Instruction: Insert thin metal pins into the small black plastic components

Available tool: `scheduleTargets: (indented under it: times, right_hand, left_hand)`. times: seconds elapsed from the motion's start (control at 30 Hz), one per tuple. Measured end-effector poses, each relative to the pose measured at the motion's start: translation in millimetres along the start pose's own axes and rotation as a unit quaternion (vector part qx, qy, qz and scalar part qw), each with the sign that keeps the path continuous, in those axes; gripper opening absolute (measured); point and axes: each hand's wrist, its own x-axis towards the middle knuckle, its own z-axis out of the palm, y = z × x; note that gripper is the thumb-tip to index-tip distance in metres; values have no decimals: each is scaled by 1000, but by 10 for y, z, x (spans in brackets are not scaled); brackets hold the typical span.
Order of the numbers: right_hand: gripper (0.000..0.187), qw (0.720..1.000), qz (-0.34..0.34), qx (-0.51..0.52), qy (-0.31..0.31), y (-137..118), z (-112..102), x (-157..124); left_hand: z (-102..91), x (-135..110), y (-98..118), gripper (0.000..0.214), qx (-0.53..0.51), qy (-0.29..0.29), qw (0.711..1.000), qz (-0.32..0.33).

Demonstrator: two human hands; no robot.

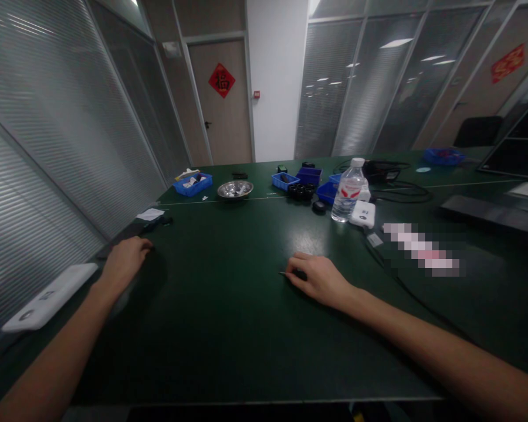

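Note:
My right hand (319, 278) rests on the dark green table (220, 328), its fingers closed in a pinch. A small thin, light-tipped object (282, 273) pokes out from the fingertips; its kind is too small to tell. My left hand (125, 261) lies by the table's left edge with the fingers curled in, and what they hold, if anything, is hidden. Just beyond it are a dark slim item (154, 224) and a white slip of paper (150, 214). A white flat device (50, 298) sits to the left of my left forearm.
Further back stand a blue basket (193, 185), a round metal dish (234, 190) with small items, and a smaller blue basket (285, 181). Right of centre are a water bottle (348, 193), a white power bank-like box (363, 214) and a black cable (416, 299).

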Motion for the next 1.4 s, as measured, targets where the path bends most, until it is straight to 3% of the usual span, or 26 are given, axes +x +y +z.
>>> scheduleTargets:
  times: [0.57,1.0,1.4]
  right_hand:
    - [11,1000,-5,-6,8,27,34,7]
    - [12,1000,1,-10,-1,-31,-27,5]
    - [8,1000,0,-10,1,-12,-18,2]
  left_hand:
    - [4,-21,70,29,40,8,999,-18]
    - [29,9,13,35,14,5,1000,3]
    - [43,61,-70,31,-16,7,1000,-23]
